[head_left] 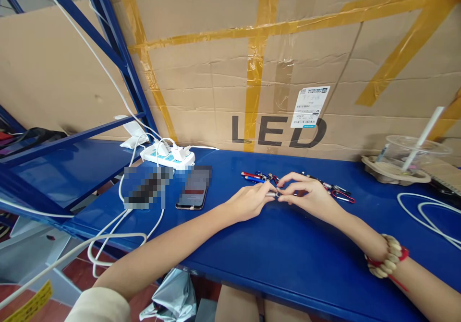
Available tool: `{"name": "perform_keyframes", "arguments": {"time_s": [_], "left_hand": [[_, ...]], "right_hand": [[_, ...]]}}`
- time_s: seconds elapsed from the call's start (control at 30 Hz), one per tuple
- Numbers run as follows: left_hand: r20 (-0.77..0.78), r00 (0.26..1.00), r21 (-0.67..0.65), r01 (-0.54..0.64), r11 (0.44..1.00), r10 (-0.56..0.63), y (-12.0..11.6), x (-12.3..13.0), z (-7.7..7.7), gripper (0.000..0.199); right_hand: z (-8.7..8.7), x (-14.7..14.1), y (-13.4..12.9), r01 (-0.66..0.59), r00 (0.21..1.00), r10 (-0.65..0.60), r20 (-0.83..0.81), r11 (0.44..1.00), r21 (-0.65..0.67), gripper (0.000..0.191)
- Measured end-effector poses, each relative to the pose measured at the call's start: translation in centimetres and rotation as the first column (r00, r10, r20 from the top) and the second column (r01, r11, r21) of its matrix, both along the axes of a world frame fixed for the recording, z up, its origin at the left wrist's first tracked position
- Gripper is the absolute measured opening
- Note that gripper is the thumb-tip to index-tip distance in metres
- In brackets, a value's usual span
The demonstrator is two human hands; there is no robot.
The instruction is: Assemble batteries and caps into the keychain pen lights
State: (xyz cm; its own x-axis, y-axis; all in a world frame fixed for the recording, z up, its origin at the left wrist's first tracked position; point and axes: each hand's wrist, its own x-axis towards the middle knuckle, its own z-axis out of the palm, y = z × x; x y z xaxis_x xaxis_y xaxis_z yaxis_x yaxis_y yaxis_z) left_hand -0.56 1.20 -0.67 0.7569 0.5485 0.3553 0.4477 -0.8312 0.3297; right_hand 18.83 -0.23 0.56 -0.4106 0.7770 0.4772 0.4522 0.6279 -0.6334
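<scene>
Over the middle of the blue table, my left hand [252, 201] pinches a small silvery cylinder [271, 194]. From the other side, the thumb and curved fingers of my right hand [310, 193] close on the dark end of this small piece, so the two hands nearly touch. Just behind them lie a red pen-like cylinder [249, 174] and a blue one [254, 179], with small metal clips. Beyond my right hand are more small items, among them a red carabiner [344, 196].
A phone [193, 188] and a white power strip [167, 157] with cables stand left on the blue table [288, 259]. At the right are a plastic cup [410, 154] in a cardboard holder and a white cable [421, 216]. A large cardboard box [201, 87] rises behind.
</scene>
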Motion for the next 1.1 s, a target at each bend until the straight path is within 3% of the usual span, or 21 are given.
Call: {"name": "perform_keyframes", "arguments": {"time_s": [0.23,0.43,0.6,0.9,1.1], "left_hand": [[-0.019,0.999,0.137,-0.033,0.99,0.036,0.2,0.1,-0.7,0.017],[0.02,0.999,0.139,-0.035,0.99,0.032,-0.1,0.0,-0.6,0.018],[0.043,0.997,0.168,-0.063,0.984,0.057,-0.1,0.1,-0.8,0.02],[0.056,0.997,0.076,-0.047,0.996,0.043,-0.3,0.3,0.0,0.026],[0.079,0.989,0.05,-0.127,0.991,0.123,-0.5,0.8,-0.1,0.025]], "right_hand": [[-0.3,-0.7,-0.3,0.011,0.984,-0.042,-0.172,0.984,-0.18,0.022],[-0.9,-1.3,-0.6,0.016,0.956,-0.099,-0.275,0.957,-0.29,0.022],[-0.5,-1.6,-0.8,0.04,0.951,-0.128,-0.281,0.953,-0.301,0.024],[-0.2,-1.4,-0.6,0.057,0.961,-0.15,-0.232,0.929,-0.365,0.029],[-0.4,-1.2,-0.5,0.108,0.972,-0.159,-0.176,0.957,-0.268,0.036]]}}
